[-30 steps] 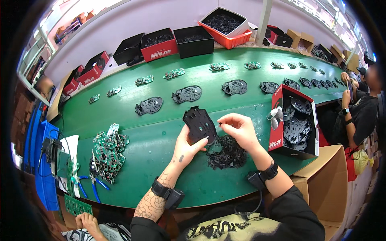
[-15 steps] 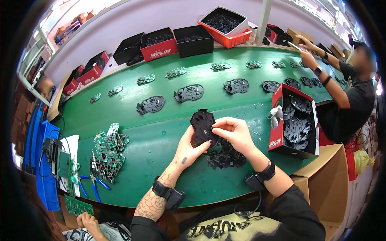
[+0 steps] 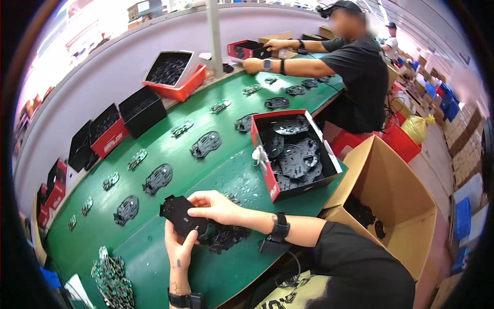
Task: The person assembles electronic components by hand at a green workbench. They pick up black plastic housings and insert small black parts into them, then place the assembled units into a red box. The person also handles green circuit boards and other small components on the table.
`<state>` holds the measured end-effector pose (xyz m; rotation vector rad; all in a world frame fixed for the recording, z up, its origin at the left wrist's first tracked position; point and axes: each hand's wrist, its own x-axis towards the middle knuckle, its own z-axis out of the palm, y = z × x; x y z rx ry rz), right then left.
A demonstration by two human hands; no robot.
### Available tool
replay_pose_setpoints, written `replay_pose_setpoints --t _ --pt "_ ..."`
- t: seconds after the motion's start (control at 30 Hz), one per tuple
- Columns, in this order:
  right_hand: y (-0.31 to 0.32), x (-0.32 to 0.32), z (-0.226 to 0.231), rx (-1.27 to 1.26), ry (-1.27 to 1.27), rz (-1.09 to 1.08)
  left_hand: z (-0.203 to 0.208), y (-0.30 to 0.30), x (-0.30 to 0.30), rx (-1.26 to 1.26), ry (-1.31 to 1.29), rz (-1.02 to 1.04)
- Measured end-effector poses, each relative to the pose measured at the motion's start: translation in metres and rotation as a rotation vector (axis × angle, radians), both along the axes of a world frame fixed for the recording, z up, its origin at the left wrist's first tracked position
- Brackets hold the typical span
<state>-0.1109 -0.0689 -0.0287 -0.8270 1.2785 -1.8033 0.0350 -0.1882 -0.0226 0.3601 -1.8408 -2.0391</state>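
Note:
A black plastic mouse base (image 3: pixel 177 212) is held between my two hands above the near part of the green bench. My left hand (image 3: pixel 177 248) grips its near lower end, thumb on the face and fingers behind. From the right, my right hand (image 3: pixel 215 206) closes on the upper edge, with the thumb lying across the face. Just beyond the held piece is a loose pile of small black plastic parts (image 3: pixel 230 238), partly hidden by my right forearm. More mouse bases (image 3: pixel 158 178) lie in a row on the bench, alongside a row of green circuit boards (image 3: pixel 137 159).
A red and black box (image 3: pixel 271 181) of mouse bases stands right of my hands, beside an open cardboard carton (image 3: pixel 406 206) holding black pieces. Heaped circuit boards (image 3: pixel 110 278) lie at lower left. Bins of black parts (image 3: pixel 141 110) line the wall. A co-worker (image 3: pixel 355 72) reaches over the far bench.
My view has swung to the right. My right hand has shifted from a fingertip pinch at the mouse base's edge to a grip with the thumb across its face. The base has tilted over leftward.

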Motion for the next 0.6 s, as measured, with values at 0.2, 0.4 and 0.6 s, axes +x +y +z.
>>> replay_pose_setpoints --t 0.2,0.4,0.6 --pt "-0.005 0.006 0.0 -0.016 0.236 -0.095 0.004 -0.008 0.005 -0.304 0.113 0.325" --pt "0.007 0.013 0.023 0.136 0.474 -0.037 0.008 -0.011 0.006 -0.649 -0.03 0.407" --pt "0.003 0.01 0.017 0.081 0.745 -0.271 0.003 -0.02 0.008 -0.636 -0.023 0.456"
